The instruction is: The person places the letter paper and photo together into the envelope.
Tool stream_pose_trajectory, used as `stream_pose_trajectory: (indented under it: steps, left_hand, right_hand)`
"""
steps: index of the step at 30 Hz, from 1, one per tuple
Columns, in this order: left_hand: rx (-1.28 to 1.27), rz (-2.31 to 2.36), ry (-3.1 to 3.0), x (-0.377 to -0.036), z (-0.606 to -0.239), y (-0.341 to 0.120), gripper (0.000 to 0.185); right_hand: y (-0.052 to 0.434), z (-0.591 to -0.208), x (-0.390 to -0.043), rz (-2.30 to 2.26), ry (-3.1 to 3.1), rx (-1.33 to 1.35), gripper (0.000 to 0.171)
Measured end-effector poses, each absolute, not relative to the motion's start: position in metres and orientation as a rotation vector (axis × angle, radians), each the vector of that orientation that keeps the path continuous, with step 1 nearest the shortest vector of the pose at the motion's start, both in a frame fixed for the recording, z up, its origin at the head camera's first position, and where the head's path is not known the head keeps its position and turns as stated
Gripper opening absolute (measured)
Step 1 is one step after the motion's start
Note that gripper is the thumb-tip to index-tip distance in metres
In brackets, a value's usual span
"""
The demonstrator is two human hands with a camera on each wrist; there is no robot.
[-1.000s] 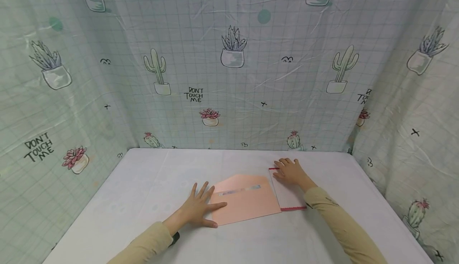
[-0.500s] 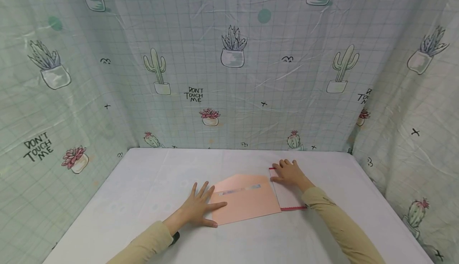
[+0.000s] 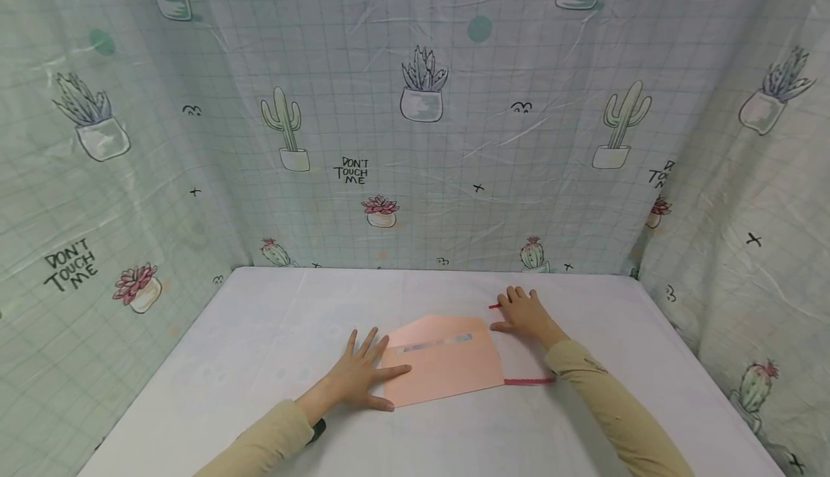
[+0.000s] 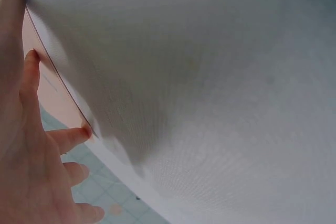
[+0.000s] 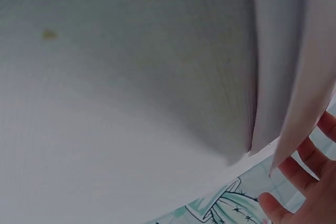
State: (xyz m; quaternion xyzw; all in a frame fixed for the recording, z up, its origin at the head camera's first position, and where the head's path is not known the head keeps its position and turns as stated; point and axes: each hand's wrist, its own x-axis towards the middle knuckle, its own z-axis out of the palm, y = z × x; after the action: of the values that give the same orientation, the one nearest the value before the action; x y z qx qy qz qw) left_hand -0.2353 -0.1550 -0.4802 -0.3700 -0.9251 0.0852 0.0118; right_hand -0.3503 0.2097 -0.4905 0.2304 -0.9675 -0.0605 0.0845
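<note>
Head view showed a pink envelope point(image 3: 444, 363) lying flat on the white counter point(image 3: 259, 333), around the middle and nearer the front edge than the back, with its flap open toward the back edge. The left hand point(image 3: 359, 376) lay flat with its fingers spread wide, pressing the envelope's left end; the thumb and forefinger rested on the pink paper while the other fingers lay on the counter beside it. A white card point(image 3: 521, 362) with red edging stuck out from the envelope's right end, most of its visible part lying flat on the counter. The right hand point(image 3: 524, 313) rested on the card's far corner, fingers straight and close together, palm down, gripping nothing. Both arms wore tan sleeves point(image 3: 609, 405).

Left wrist view caught the left hand point(image 4: 26, 145) from below, fingers stretched along the envelope's point(image 4: 52, 98) edge against the counter point(image 4: 210, 103). Right wrist view showed the right hand's point(image 5: 310, 192) fingertips under the card's point(image 5: 299, 77) raised edge, though how far it had lifted could not be told. A cactus-print curtain point(image 3: 415, 117) hung behind the back edge and along both sides.
</note>
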Motion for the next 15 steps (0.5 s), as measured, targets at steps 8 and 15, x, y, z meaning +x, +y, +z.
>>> stream_pose_trajectory:
  steps: [8, 15]
  left_hand:
    - [-1.156, 0.251, -2.893, -0.233, -0.478, -0.155, 0.070]
    - [-1.155, 0.275, -2.885, -0.233, -0.477, -0.156, 0.070]
  right_hand:
    - [0.212, -0.482, -0.347, -0.140, -2.896, 0.701, 0.062]
    - [0.214, -0.469, -0.350, -0.117, -2.994, 0.675, 0.061]
